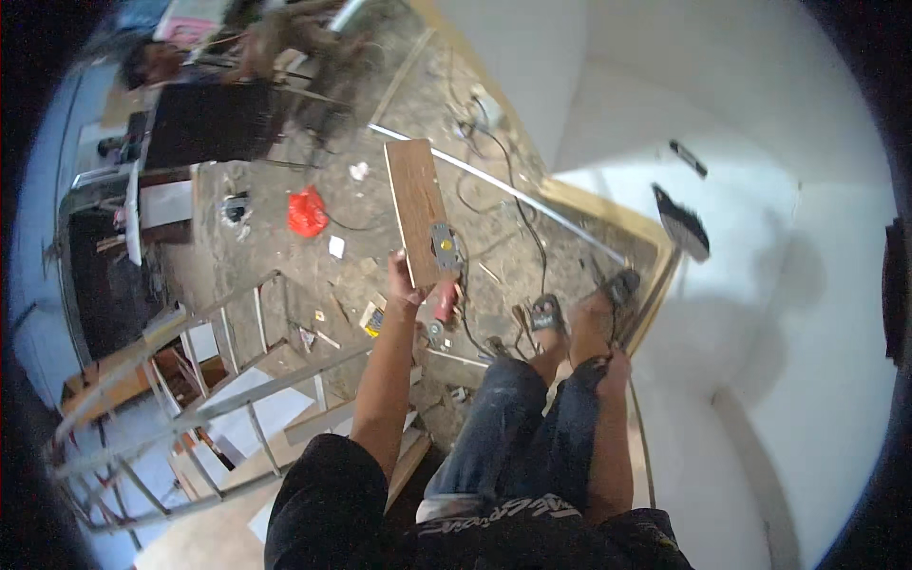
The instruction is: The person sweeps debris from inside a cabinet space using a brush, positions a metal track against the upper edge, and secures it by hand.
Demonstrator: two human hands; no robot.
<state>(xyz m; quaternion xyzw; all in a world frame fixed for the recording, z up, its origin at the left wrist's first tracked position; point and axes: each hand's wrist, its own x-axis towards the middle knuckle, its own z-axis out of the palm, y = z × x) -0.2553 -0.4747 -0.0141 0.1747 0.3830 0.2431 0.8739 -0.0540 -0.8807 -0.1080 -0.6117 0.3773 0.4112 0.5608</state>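
Note:
My left hand [406, 283] is raised in front of me, its fingers closed round the lower end of a brown wood-grain board [410, 185]. A grey metal fitting with a yellow round centre [445, 245] lies against the board's lower face; I cannot tell how it is fixed. Below the board, a red angle grinder [445, 302] rests on the floor, partly covered by the board and hand. My right hand [616, 369] hangs low beside my right knee, next to the white panel's edge. Its fingers are too unclear to read.
A metal ladder [195, 418] lies at the left. A red plastic bag [306, 211], cables and scraps litter the floor [361, 223]. A black brush [681, 223] sits on the white panel [722, 313] at the right. Another person [204, 71] is blurred at upper left.

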